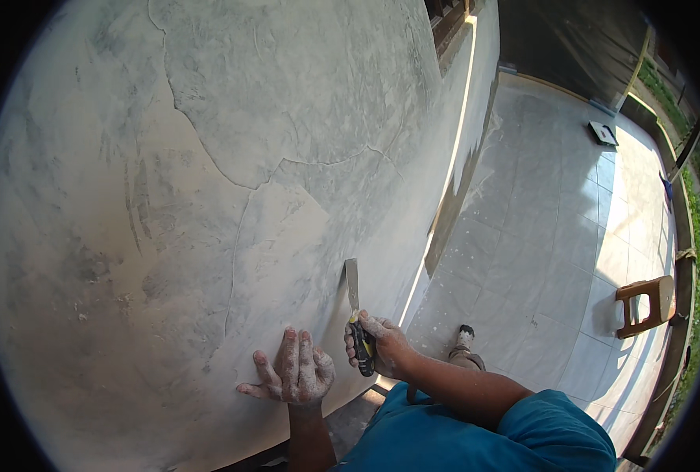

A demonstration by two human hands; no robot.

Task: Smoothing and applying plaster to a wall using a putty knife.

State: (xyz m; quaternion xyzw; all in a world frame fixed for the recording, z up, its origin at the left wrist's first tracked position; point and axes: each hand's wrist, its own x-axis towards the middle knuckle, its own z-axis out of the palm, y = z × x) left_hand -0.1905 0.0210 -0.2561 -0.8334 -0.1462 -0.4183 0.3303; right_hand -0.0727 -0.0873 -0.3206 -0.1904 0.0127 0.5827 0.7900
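My right hand point(379, 344) is wrapped round the black and yellow handle of a putty knife point(353, 285). Its metal blade points up, close to the plastered wall point(208, 275); whether the edge touches the surface I cannot tell. To the left, my left hand point(291, 374) has its fingers spread against or just in front of the wall and holds nothing. White dust coats both hands. Grey and white patches cover the wall, and a long crack-like line point(212, 161) runs down it from the upper left, branching near the middle.
A brown plastic stool point(645, 305) stands on the tiled floor at the right. Farther off lies a black and white tray point(602, 134). Dark sheeting point(574, 47) hangs at the back. My foot point(465, 338) is on the floor, near white spatters. A low ledge point(684, 259) borders the right side.
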